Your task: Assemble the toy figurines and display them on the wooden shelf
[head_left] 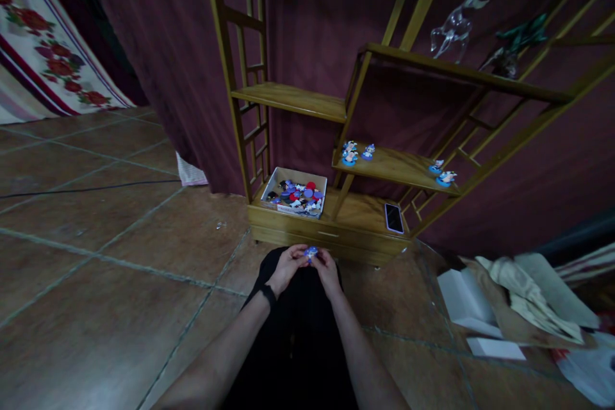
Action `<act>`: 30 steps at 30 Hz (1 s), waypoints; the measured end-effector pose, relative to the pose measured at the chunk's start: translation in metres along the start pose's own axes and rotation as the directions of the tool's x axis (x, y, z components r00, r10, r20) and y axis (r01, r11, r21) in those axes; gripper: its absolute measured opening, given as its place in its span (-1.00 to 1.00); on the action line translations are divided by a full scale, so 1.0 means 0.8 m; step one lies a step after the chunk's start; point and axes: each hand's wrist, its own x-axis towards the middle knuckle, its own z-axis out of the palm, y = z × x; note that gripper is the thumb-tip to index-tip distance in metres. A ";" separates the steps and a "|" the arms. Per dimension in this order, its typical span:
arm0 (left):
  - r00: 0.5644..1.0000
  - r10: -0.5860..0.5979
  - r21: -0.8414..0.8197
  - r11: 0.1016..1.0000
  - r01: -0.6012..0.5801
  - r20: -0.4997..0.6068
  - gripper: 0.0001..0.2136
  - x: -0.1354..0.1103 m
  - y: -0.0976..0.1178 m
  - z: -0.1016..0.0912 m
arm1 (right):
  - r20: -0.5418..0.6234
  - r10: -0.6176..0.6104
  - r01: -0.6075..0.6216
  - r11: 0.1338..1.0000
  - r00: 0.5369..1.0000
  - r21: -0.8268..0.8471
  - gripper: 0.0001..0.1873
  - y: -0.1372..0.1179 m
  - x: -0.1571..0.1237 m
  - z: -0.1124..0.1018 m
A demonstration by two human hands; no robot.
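Note:
Between the fingertips of both hands is a small purple and white figurine (311, 252), held above my lap. My left hand (288, 262) grips it from the left, and my right hand (327, 266) from the right. Straight ahead, a cardboard box (300, 174) on the low cabinet is filled with small figurine pieces and round red, purple and black discs. On the shelf to its right stand several similar little figurines (350, 155) on blue bases, some at the left end, others (446, 178) toward the right end.
A phone (394, 218) lies on the wooden cabinet (298, 222). Glass horse-like ornament (454, 29) and a green ornament (521, 35) occupy the upper shelf. White boxes (468, 301) and cloth (519, 288) are on the floor at right. A black cable (96, 188) crosses the tiles at left.

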 end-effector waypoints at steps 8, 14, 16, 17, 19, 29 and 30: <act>0.996 0.067 -0.031 0.997 -0.068 -0.053 -0.59 -0.003 -0.006 0.003 | -0.007 -0.080 0.080 0.997 0.997 -0.002 -0.72 -0.002 -0.004 -0.001; 0.992 0.088 0.036 0.996 -0.086 -0.085 -0.68 -0.002 -0.008 0.003 | -0.020 -0.077 0.077 0.997 0.997 -0.009 -0.73 0.012 0.003 -0.001; 0.993 0.077 0.048 0.996 -0.073 -0.086 -0.71 -0.001 -0.009 0.002 | -0.034 -0.065 0.064 0.998 0.997 -0.011 -0.72 0.017 0.006 -0.001; 0.994 0.068 0.049 0.997 -0.064 -0.082 -0.72 -0.001 -0.010 0.001 | -0.038 -0.057 0.057 0.998 0.998 -0.012 -0.72 0.018 0.007 -0.001; 0.996 0.050 0.052 0.998 -0.046 -0.074 -0.73 0.001 -0.011 -0.001 | -0.043 -0.044 0.044 0.999 0.998 -0.015 -0.72 0.019 0.008 -0.001; 0.999 -0.002 0.084 0.996 0.006 -0.047 -0.67 0.005 -0.011 -0.005 | -0.060 0.002 -0.002 1.000 0.998 -0.008 -0.74 0.011 0.004 0.002; 0.999 -0.007 0.082 0.997 0.012 -0.053 -0.67 0.005 -0.010 -0.004 | -0.060 0.011 -0.011 1.000 0.998 0.001 -0.73 0.010 0.004 0.002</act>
